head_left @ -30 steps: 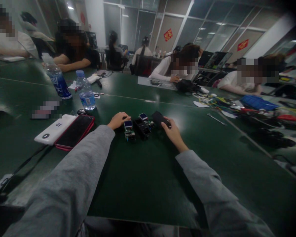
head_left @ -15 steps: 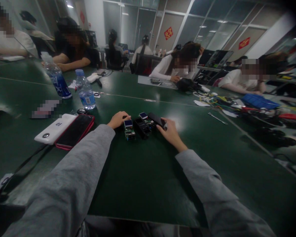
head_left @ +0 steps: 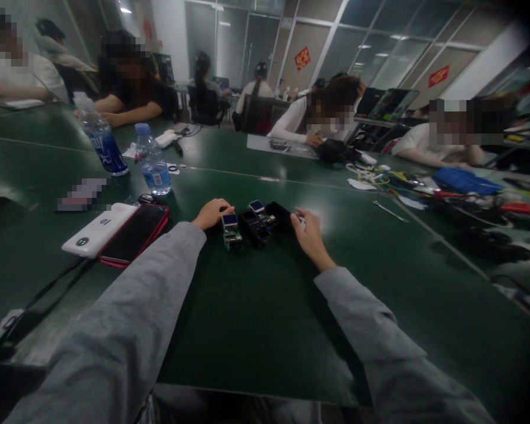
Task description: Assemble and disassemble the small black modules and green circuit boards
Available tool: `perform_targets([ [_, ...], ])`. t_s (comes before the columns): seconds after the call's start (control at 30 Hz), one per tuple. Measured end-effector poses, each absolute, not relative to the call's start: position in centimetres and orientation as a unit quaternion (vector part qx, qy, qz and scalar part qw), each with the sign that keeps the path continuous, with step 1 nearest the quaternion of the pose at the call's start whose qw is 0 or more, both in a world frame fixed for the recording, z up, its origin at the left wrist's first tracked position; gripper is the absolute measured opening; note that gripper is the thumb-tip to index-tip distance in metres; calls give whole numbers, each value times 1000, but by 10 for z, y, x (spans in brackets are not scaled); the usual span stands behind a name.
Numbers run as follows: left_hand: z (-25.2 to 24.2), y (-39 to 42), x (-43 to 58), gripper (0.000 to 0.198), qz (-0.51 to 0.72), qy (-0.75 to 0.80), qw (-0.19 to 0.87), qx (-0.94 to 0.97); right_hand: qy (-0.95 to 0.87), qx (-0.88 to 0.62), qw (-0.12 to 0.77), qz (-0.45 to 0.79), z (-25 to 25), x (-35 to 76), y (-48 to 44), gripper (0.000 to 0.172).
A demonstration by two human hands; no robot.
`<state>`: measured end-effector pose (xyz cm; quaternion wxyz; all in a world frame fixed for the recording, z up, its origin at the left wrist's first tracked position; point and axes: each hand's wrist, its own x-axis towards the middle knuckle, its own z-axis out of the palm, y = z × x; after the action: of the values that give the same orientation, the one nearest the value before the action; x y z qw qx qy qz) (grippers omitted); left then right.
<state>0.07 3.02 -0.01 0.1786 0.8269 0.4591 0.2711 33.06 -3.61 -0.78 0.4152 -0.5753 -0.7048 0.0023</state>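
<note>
Since the frame half a second back, the cover (head_left: pixel 280 214) has turned: it lay flatter then, and now it shows a darker, hollow-looking face, with the right hand (head_left: pixel 304 220) shifted slightly outward. The left hand (head_left: pixel 212 213) has held its place.

From my end, the cover sits at the right of a small cluster on the table (head_left: pixel 256 330), near the right board (head_left: pixel 271 219), whose screen (head_left: pixel 257 206) faces up. The case (head_left: pixel 250 225) lies in the middle and the left board (head_left: pixel 232 240) on its other side. My left fingers are bent beside the left board's upper end; I can't tell whether they clamp anything. On the right, thumb and forefinger look parted at the cover's outer edge, but black on dark green is a poor view, so I can't say whether they touch it.

If that edge is poorly held, the cover could tip onto the right board and knock its screen, since they sit so close. A push leftward from the right hand could jam cover, board and case together and strain exposed parts. On the other side, a careless inward curl of my left fingers could skid the bare left board, and a wide sweep of the sleeve (head_left: pixel 159 282) could catch the phone (head_left: pixel 135 235).
</note>
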Motion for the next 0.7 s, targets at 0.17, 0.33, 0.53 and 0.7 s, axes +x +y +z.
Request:
perform_targets([
  [0.17,1,29,0,40,271,454,187,828,-770,-535,347,-16,-11,325,-43,60],
  [0.33,1,29,0,41,269,456,190,827,-769,-545,334,-6,-7,317,-55,59],
  [0.53,6,25,0,40,265,465,194,822,-774,-559,297,6,-3,337,-104,62],
  [0.7,8,23,1,40,263,466,201,821,-710,-640,293,-4,-6,447,-176,73],
])
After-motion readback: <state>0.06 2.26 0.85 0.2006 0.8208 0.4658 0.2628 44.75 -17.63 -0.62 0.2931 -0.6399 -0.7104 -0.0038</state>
